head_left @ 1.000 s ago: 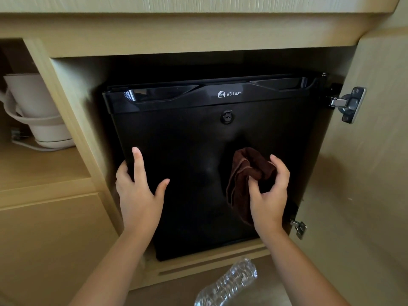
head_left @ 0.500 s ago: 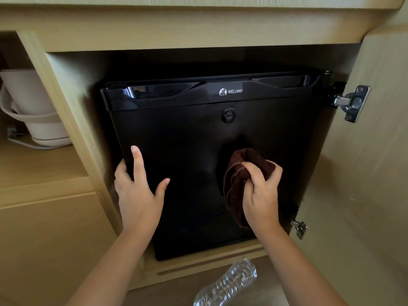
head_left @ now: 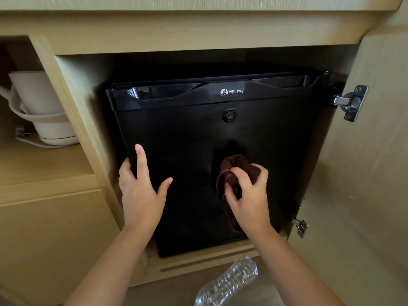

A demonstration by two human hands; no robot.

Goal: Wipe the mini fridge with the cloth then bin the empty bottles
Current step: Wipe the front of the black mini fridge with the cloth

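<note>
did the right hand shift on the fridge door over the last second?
Yes. Against the keyhole lock, the right hand has slid left with the cloth, ending closer to directly below the lock.

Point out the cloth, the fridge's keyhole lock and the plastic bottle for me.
cloth (head_left: 236, 161): head view, on the bunched brown fold at its top.
lock (head_left: 229, 115): head view, on the centre of the round keyhole.
plastic bottle (head_left: 229, 281): head view, on the middle of its crumpled clear body.
</note>
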